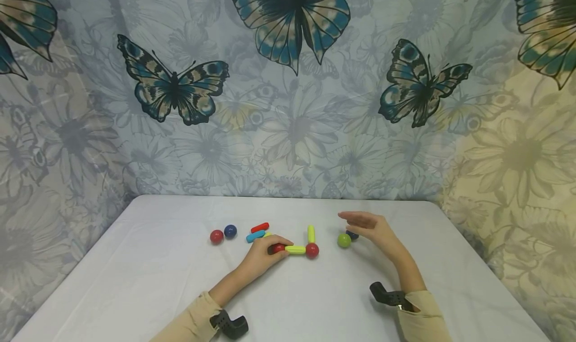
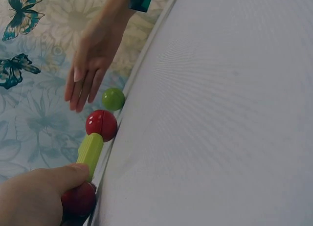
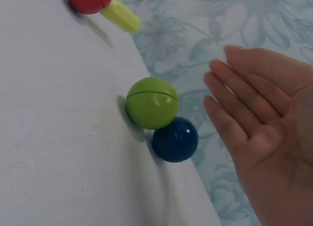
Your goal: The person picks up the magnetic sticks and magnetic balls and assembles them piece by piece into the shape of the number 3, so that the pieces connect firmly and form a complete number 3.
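Note:
My left hand (image 1: pixel 258 258) grips a red ball (image 1: pixel 279 248) joined to one end of a yellow-green rod (image 1: pixel 296 250). At that rod's other end sits a second red ball (image 1: pixel 312 250), from which another yellow-green rod (image 1: pixel 311 233) points toward the back. In the left wrist view, the thumb lies along the rod (image 2: pixel 90 152) beside the held ball. My right hand (image 1: pixel 377 232) is raised with fingers extended and nothing in it. Just beside it, a green ball (image 3: pixel 152 103) and a dark blue ball (image 3: pixel 175 140) lie close together on the table.
Left of the joined pieces, a red rod (image 1: pixel 259 227) and a blue rod (image 1: pixel 255 236) lie near a partly hidden yellow-green piece (image 1: pixel 267 234). Further left are a red ball (image 1: pixel 216 237) and a dark blue ball (image 1: pixel 230 231). A butterfly-patterned cloth hangs behind the white table (image 1: pixel 135 282).

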Available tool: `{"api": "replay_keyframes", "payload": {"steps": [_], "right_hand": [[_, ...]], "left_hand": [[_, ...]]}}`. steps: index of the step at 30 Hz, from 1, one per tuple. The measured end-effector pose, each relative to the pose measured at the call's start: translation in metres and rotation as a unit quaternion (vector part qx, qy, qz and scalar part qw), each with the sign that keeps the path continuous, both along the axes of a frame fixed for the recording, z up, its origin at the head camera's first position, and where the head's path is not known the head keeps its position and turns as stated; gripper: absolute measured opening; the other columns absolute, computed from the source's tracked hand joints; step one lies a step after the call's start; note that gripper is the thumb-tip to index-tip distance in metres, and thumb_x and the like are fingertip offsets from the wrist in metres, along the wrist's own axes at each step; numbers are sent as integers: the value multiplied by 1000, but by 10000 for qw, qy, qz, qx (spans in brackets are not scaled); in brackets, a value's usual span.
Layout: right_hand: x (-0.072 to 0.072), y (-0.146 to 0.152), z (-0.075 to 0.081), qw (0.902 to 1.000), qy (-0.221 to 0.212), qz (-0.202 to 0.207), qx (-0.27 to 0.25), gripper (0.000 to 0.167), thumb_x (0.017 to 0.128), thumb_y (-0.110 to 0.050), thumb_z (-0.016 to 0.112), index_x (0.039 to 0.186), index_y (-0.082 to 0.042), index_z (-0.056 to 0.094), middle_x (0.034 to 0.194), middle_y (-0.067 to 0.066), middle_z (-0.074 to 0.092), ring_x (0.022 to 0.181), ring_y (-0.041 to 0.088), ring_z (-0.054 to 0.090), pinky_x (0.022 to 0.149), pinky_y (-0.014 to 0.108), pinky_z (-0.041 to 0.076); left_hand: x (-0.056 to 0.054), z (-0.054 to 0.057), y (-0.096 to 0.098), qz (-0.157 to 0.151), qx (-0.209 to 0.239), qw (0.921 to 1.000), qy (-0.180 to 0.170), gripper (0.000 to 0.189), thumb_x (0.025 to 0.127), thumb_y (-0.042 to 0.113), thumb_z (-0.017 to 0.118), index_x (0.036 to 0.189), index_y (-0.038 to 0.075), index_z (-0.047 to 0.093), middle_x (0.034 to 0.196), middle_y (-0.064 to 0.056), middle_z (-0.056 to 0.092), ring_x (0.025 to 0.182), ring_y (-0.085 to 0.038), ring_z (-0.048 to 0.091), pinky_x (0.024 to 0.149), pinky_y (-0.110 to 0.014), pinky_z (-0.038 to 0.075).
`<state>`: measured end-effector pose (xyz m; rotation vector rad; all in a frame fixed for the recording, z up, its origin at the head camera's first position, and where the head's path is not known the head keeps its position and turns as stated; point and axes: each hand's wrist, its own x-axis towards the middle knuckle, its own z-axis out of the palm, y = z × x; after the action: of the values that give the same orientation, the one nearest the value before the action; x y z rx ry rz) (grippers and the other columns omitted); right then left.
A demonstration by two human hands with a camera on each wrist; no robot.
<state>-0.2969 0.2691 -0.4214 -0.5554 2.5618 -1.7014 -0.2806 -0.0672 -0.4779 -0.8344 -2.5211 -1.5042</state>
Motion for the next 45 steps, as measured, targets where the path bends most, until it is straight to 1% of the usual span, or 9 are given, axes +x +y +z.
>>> {"api": "replay_keyframes", "payload": {"steps": [4,6,14,19,22,26,33,40,45], "right_hand": [[1,3,0,9992,-279,228,166,39,92,-23,67,129,-14,62,135,6,62,125,13,59,96,14,46],[1,4,0,9984,-375,360,229,37,93,-21,66,129,-14,62,135,6,62,125,12,59,96,14,46],[0,5,-2,9947,-462,855,343,39,92,-15,66,130,-7,61,135,14,61,127,24,58,97,14,47],[0,4,-2,9938,-508,892,417,39,92,-16,66,130,-9,61,136,12,61,131,29,53,99,13,45],[0,2,-3,9937,-495,886,469,39,92,-16,66,130,-10,61,136,11,61,133,32,51,102,16,45],[-1,-1,-6,9930,-435,930,582,38,92,-16,66,129,-11,62,135,10,62,132,31,52,102,19,46],[-2,-5,-10,9905,-535,1018,750,39,89,-15,69,128,-11,63,135,11,62,130,28,55,95,14,46],[-6,-8,-15,9867,-545,1281,844,40,89,-12,67,128,-6,63,136,16,60,133,38,49,95,10,45],[-8,-11,-18,9863,-464,1358,813,39,89,-11,68,127,-3,63,134,17,61,132,40,49,96,8,43]], "left_hand": [[0,0,0,-12,-7,10000,25,24,87,16,73,110,18,73,109,4,73,105,-11,65,90,-21,52],[0,0,0,-18,-14,10000,25,24,87,16,73,111,18,73,109,4,73,105,-11,65,90,-21,52],[0,1,0,-67,20,9999,117,23,87,16,73,111,17,73,109,2,74,105,-13,65,90,-22,53],[0,0,0,-17,0,10000,26,24,87,16,73,110,17,73,109,4,74,104,-11,65,90,-21,52],[0,0,0,1,-18,10000,-2,23,87,16,73,110,18,73,109,4,73,104,-11,65,90,-21,52],[-1,0,0,5,-38,10000,-3,24,87,16,73,111,18,73,109,5,73,105,-11,65,91,-22,52],[-1,-1,0,-11,-21,10000,41,24,87,15,73,111,18,72,109,5,73,106,-11,65,92,-23,52],[-1,-1,-1,14,-60,10000,32,24,87,16,73,111,19,73,109,5,73,105,-10,65,91,-23,52],[0,0,-1,-16,-43,10000,52,23,87,16,73,111,18,73,109,5,73,104,-10,65,92,-23,52]]}}
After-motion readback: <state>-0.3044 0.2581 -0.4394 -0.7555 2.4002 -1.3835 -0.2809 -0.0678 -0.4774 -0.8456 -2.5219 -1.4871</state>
